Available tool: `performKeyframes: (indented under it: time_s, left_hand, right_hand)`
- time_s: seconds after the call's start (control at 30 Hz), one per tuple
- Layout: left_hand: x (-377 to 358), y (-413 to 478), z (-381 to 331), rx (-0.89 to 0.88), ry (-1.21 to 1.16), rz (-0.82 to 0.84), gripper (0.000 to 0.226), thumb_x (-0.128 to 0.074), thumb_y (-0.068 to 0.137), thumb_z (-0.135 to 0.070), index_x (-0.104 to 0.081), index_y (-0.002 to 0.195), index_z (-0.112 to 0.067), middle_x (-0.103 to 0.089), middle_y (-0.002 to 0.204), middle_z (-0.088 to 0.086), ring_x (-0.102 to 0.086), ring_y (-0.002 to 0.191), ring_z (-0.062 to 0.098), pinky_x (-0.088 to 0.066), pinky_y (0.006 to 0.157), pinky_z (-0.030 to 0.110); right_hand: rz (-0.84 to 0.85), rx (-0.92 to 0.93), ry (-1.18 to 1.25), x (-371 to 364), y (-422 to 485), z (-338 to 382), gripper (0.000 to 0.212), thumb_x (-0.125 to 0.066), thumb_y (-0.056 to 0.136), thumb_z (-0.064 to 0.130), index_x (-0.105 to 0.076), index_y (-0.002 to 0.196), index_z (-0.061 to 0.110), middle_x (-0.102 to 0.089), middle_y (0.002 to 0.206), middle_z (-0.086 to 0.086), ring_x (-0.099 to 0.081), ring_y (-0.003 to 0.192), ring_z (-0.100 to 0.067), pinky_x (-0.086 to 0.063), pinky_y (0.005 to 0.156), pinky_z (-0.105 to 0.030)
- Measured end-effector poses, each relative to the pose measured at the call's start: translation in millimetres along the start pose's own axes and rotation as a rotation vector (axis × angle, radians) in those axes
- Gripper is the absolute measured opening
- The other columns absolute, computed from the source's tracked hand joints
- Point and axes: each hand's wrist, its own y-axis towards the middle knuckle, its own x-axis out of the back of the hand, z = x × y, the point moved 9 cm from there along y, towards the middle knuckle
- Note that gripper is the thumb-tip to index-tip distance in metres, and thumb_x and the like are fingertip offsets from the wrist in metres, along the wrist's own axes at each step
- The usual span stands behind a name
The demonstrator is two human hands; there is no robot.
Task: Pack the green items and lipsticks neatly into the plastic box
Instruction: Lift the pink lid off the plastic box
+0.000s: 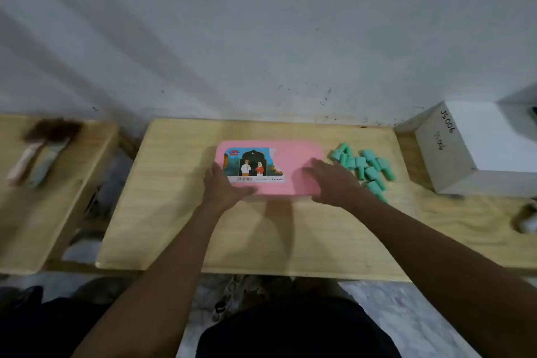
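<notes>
A pink plastic box (296,154) with its lid on and a picture label lies flat in the middle of the wooden table (174,227). My left hand (223,186) rests on the box's left front corner, thumb along its front edge. My right hand (334,183) lies flat on the box's right front corner with fingers spread. Just right of the box sits a loose heap of several small green cylinder-shaped items (369,168); my right hand partly covers the nearest ones. No lipstick shows clearly.
A white cardboard box (465,151) marked with handwriting stands at the table's right end. A second wooden table (43,212) on the left holds a brush (40,151). A small blurred object (527,221) lies at the far right. A white wall runs behind.
</notes>
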Motion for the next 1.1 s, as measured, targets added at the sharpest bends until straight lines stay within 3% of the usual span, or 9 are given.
performKeyframes:
  time_s: [0.13, 0.37, 0.63, 0.8, 0.93, 1.1]
  left_hand:
    - [-1, 3, 8, -0.020, 0.006, 0.004, 0.132, -0.089, 0.044, -0.052, -0.018, 0.144, -0.003, -0.031, 0.138, 0.013, -0.029, 0.132, 0.030, -0.034, 0.109, 0.041]
    - [-4, 11, 12, -0.081, -0.058, -0.020, 0.123, -0.093, 0.041, -0.043, -0.025, 0.138, -0.008, -0.034, 0.127, 0.012, -0.035, 0.123, 0.029, -0.041, 0.102, 0.043]
    - [-7, 9, 17, -0.110, -0.183, -0.033, 0.117, -0.094, 0.039, -0.037, -0.030, 0.134, -0.015, -0.037, 0.124, 0.008, -0.037, 0.118, 0.024, -0.044, 0.098, 0.041]
    - [-13, 8, 21, -0.120, -0.219, -0.037, 0.128, -0.095, 0.038, -0.036, -0.020, 0.140, -0.016, -0.033, 0.129, 0.009, -0.033, 0.120, 0.022, -0.043, 0.100, 0.043]
    - [-14, 6, 21, -0.138, -0.234, -0.053, 0.129, -0.095, 0.039, -0.036, -0.018, 0.141, -0.018, -0.032, 0.129, 0.008, -0.031, 0.122, 0.022, -0.043, 0.100, 0.044]
    - [-13, 4, 19, -0.154, -0.248, -0.066, 0.131, -0.095, 0.042, -0.034, -0.014, 0.143, -0.018, -0.030, 0.130, 0.008, -0.032, 0.123, 0.021, -0.043, 0.101, 0.040]
  right_hand:
    - [0.037, -0.028, -0.134, 1, -1, 7, 0.074, -0.071, 0.081, 0.028, -0.033, 0.143, 0.018, -0.038, 0.140, -0.010, -0.058, 0.105, -0.026, -0.054, 0.081, -0.037]
    - [0.089, -0.026, -0.219, 3, 2, 13, 0.074, -0.069, 0.080, 0.016, -0.029, 0.143, 0.012, -0.035, 0.140, -0.020, -0.060, 0.100, -0.029, -0.056, 0.070, -0.035]
    - [0.114, 0.016, -0.212, 0, 5, 16, 0.079, -0.072, 0.079, 0.015, -0.028, 0.145, 0.009, -0.038, 0.139, -0.022, -0.056, 0.109, -0.029, -0.054, 0.077, -0.035]
    - [0.155, 0.086, -0.206, -1, 12, 17, 0.082, -0.077, 0.075, 0.015, -0.031, 0.142, 0.007, -0.049, 0.120, -0.016, -0.055, 0.103, -0.024, -0.054, 0.081, -0.033]
    - [0.216, 0.112, -0.169, 2, 15, 17, 0.082, -0.080, 0.074, 0.017, -0.034, 0.141, 0.009, -0.053, 0.117, -0.014, -0.057, 0.103, -0.024, -0.055, 0.087, -0.037]
    - [0.237, 0.139, -0.136, 12, 16, 15, 0.074, -0.078, 0.076, 0.025, -0.040, 0.138, 0.012, -0.057, 0.113, -0.010, -0.054, 0.092, -0.020, -0.053, 0.081, -0.033]
